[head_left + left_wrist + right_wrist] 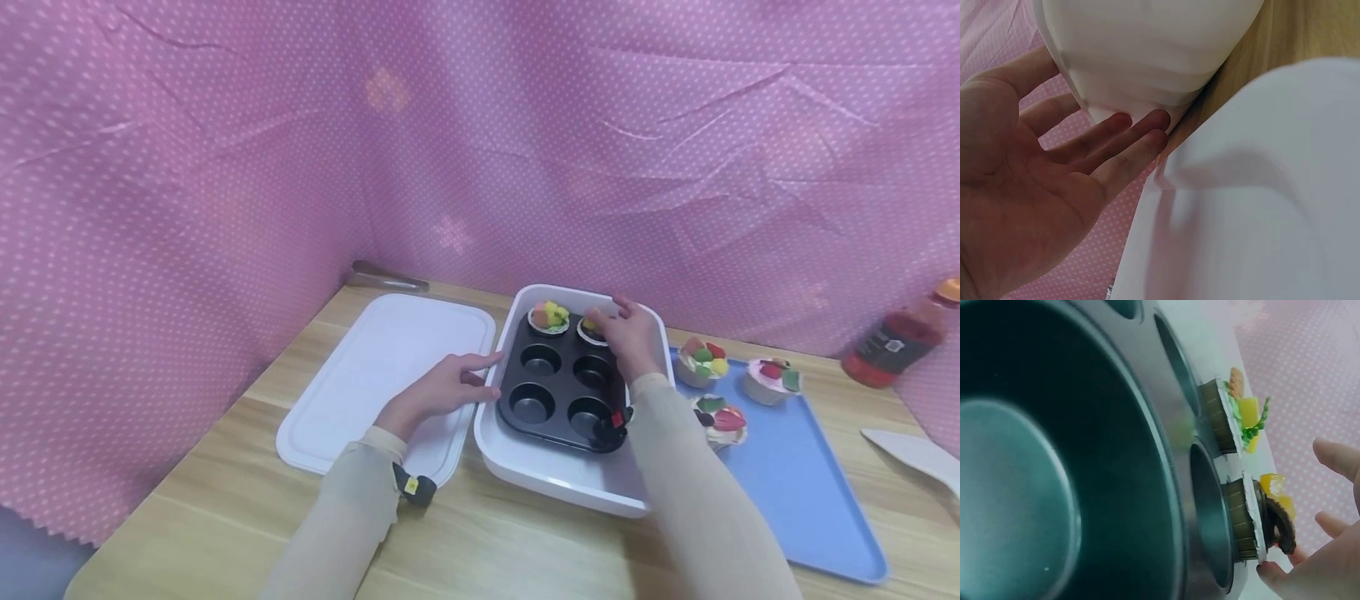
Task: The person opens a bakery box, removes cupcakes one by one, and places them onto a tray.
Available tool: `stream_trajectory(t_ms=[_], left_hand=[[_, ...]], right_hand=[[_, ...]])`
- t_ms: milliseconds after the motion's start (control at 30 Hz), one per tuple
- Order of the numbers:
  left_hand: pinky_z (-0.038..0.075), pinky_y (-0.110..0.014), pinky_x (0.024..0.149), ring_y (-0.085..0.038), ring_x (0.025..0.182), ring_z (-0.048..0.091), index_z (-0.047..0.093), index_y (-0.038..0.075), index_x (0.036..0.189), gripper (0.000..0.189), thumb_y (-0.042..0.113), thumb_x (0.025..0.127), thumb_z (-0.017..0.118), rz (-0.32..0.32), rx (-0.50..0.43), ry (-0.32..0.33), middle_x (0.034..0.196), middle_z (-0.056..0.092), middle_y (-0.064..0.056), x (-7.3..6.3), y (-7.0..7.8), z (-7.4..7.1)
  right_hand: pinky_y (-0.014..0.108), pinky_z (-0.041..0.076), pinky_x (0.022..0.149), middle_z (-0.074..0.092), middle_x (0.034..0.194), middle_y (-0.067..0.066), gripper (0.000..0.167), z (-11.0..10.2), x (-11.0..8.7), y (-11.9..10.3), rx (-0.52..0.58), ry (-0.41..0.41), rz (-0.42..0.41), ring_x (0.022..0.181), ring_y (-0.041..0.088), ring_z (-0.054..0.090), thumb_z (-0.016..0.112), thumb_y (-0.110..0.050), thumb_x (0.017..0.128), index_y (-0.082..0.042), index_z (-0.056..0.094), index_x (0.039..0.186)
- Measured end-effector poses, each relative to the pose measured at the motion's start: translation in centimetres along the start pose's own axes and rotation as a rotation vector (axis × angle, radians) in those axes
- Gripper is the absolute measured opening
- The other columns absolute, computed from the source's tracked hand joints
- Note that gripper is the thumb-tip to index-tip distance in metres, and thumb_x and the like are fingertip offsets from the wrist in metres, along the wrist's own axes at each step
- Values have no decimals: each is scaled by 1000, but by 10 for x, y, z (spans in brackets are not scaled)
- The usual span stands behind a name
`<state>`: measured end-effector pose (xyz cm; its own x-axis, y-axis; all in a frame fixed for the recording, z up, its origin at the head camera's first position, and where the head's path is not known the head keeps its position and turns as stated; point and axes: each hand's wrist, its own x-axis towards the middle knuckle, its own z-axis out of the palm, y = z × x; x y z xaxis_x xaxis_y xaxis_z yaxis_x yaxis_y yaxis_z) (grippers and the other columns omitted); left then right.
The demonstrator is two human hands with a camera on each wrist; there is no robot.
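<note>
A black muffin tin (562, 433) with six-cup layout lies inside a white plastic bin (543, 479). In its far left cup sits a cupcake with yellow, orange and green toppings (549, 318). Another cupcake, with a dark brown and yellow topping (1250, 519), sits in the far right cup. My right hand (632, 337) is over that second cupcake, with one fingertip right at its paper rim and the other fingers spread apart. My left hand (442, 387) holds nothing; its extended fingers reach to the bin's left wall, as the left wrist view also shows.
Left of the bin lies a white cutting board (360, 379), with metal tongs (386, 277) behind it. To the right, a blue tray (795, 492) carries three cupcakes. A red sauce bottle (896, 342) and a white spatula-like blade (911, 457) are farther right. Pink cloth hangs behind.
</note>
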<state>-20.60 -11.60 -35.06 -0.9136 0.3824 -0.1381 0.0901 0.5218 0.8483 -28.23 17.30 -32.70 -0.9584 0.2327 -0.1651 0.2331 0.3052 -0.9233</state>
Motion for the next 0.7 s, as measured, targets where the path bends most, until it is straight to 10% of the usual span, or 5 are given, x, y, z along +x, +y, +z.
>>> stream_trajectory(t_ms=[700], left_hand=[[42,-59,112,-33,131,59,46,31,152,65,29,93,73,-21,-2,-9,155,49,-7,-2,1,-1]], right_hand=[[50,28,124,29,164,19,83,7,10,11,-27,-19,17,151,35,31,72,-27,94,-13,25,161]])
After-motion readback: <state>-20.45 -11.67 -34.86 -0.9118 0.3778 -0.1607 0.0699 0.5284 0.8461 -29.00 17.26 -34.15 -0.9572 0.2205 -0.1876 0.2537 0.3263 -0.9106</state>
